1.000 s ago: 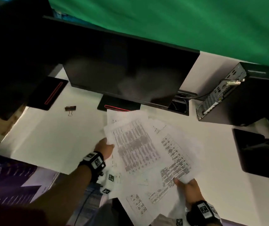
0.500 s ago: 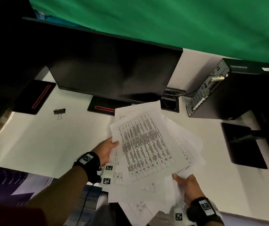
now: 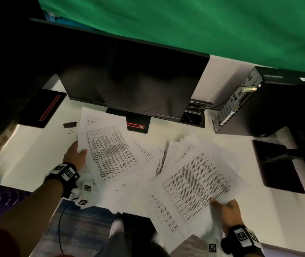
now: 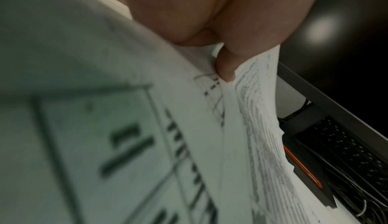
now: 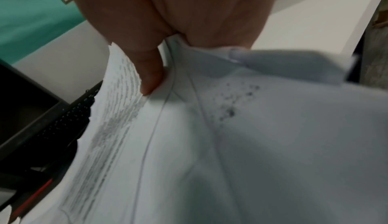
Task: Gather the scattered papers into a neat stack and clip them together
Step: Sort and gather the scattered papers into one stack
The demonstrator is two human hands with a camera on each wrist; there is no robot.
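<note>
Handling loose printed sheets: grip and setting

Papers (image 3: pixel 148 164): light, limp, slick against one another; likely to fan, slide and crease if squeezed hard. They lie in two loose, skewed bundles across the centre of the frame, partly overhanging the near edge of the tabletop (image 3: pixel 27 154). Best held at the outer edges, thumb on top and fingers beneath, then tapped square on the tabletop.

Left hand (image 3: pixel 75 156): at centre left, thumb pinching the edge of the left bundle.

Right hand (image 3: pixel 225 210): at lower right, thumb pressed on the corner of the right bundle, fingers hidden beneath.

Binder clip (image 3: pixel 70 125): on the tabletop, upper left of the papers, untouched.

Setting: white, smooth tabletop; monitor (image 3: pixel 129 80) behind; computer case (image 3: pixel 259 104) at right; green cloth (image 3: pixel 185 25) along the top.
</note>
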